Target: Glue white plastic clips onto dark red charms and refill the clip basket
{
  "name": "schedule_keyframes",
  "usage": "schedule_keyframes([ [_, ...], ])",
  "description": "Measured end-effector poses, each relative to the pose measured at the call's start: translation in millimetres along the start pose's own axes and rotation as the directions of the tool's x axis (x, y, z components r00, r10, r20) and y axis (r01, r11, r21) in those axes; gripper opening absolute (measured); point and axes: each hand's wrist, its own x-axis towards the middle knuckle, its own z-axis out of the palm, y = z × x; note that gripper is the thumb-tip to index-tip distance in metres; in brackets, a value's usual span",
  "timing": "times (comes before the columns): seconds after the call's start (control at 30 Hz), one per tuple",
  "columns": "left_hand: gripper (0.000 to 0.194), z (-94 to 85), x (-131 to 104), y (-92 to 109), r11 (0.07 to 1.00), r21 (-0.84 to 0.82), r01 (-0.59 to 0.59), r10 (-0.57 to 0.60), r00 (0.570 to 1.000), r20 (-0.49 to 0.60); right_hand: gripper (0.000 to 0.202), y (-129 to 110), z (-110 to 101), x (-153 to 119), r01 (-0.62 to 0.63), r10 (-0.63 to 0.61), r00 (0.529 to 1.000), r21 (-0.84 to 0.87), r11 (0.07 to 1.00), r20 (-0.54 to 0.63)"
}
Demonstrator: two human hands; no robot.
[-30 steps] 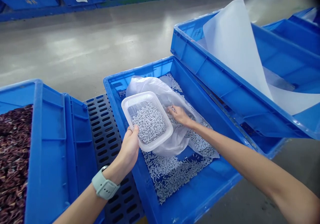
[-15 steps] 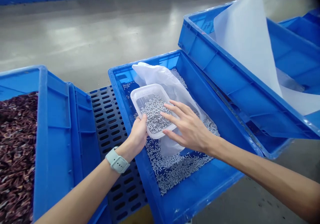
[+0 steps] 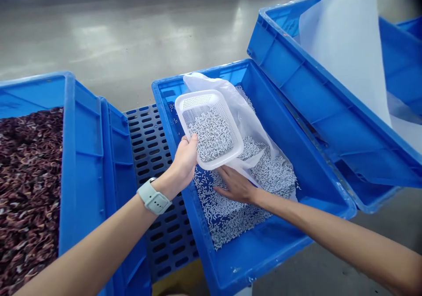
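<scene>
My left hand (image 3: 185, 162) grips the near left rim of a white perforated plastic basket (image 3: 234, 148), thumb over the edge. Small grey-white, screw-like pieces (image 3: 212, 135) lie heaped in the basket, which tilts slightly towards me. Below the basket's near edge is my right hand (image 3: 235, 185), its thumb spread from the other fingers; their tips are partly hidden under the basket. More of the same small pieces (image 3: 275, 175) cover a translucent white plastic bag (image 3: 214, 84) and the bottom of the blue crate (image 3: 227, 267) beneath both hands.
To the left, another blue crate (image 3: 84, 168) holds dark reddish-brown curled pieces (image 3: 28, 186). A slotted dark pallet (image 3: 168, 239) shows between the crates. On the right, a tilted blue crate (image 3: 316, 98) contains a large white sheet (image 3: 346, 45). Grey floor (image 3: 108, 41) lies beyond.
My right hand has moved from over the pieces in the basket down beneath its near edge. The basket has risen a little, uncovering more pieces on the bag. The view has shifted slightly.
</scene>
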Motion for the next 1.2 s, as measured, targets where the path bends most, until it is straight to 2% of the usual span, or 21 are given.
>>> schedule_keyframes([
  [0.13,0.039,0.7,-2.9,5.8,1.0,0.0,-0.03,0.03,1.0,0.004,0.089,0.0,15.4,-11.7,0.225,-0.234,0.959,0.073,0.972,0.162],
  [0.27,0.042,0.4,-8.6,7.9,1.0,0.019,0.0,0.0,1.0,0.005,0.101,6.0,24.3,-14.7,0.188,-0.197,0.96,0.061,0.98,0.199],
  [0.33,0.044,0.0,-10.9,7.5,0.999,0.03,0.017,-0.017,1.0,0.007,0.105,4.4,25.7,-13.5,0.239,-0.249,0.943,0.07,0.968,0.22],
  [0.4,0.045,-0.3,-12.0,6.0,0.999,0.039,0.027,-0.027,1.0,-0.001,0.102,1.6,23.0,-15.6,0.402,-0.417,0.87,0.111,0.909,0.263],
  [0.5,0.045,-0.5,-11.1,1.8,0.998,0.051,0.04,-0.04,0.999,-0.016,0.08,1.4,14.6,-22.2,0.645,-0.669,0.676,0.19,0.74,0.309],
  [0.6,0.046,-0.5,-9.2,-3.0,0.997,0.058,0.051,-0.05,0.999,-0.021,0.063,3.9,14.1,-22.2,0.753,-0.776,0.55,0.219,0.621,0.309],
  [0.73,0.047,-0.6,-8.3,-6.7,0.997,0.062,0.054,-0.052,0.998,-0.033,0.046,-2.0,33.2,-14.3,0.828,-0.85,0.443,0.233,0.51,0.285],
  [0.83,0.046,-1.7,-10.6,-7.3,0.996,0.063,0.063,-0.061,0.997,-0.041,0.033,-11.6,48.4,-14.8,0.854,-0.871,0.407,0.225,0.47,0.275],
  [0.9,0.045,-2.9,-13.4,-8.2,0.996,0.058,0.072,-0.069,0.997,-0.043,0.028,-16.9,55.3,-19.4,0.859,-0.87,0.407,0.207,0.468,0.278],
  [0.97,0.046,-4.1,-16.6,-10.4,0.995,0.047,0.087,-0.086,0.996,-0.032,0.026,-20.7,60.2,-25.7,0.848,-0.849,0.443,0.172,0.501,0.288],
  [1.1,0.044,-6.0,-20.5,-18.0,0.991,0.025,0.134,-0.134,0.991,0.006,0.019,-27.1,65.8,-37.4,0.774,-0.752,0.588,0.063,0.63,0.299],
  [1.2,0.042,-7.5,-19.9,-24.8,0.988,0.015,0.151,-0.152,0.988,0.04,0.016,-38.5,60.5,-42.8,0.675,-0.648,0.711,-0.009,0.737,0.271],
])
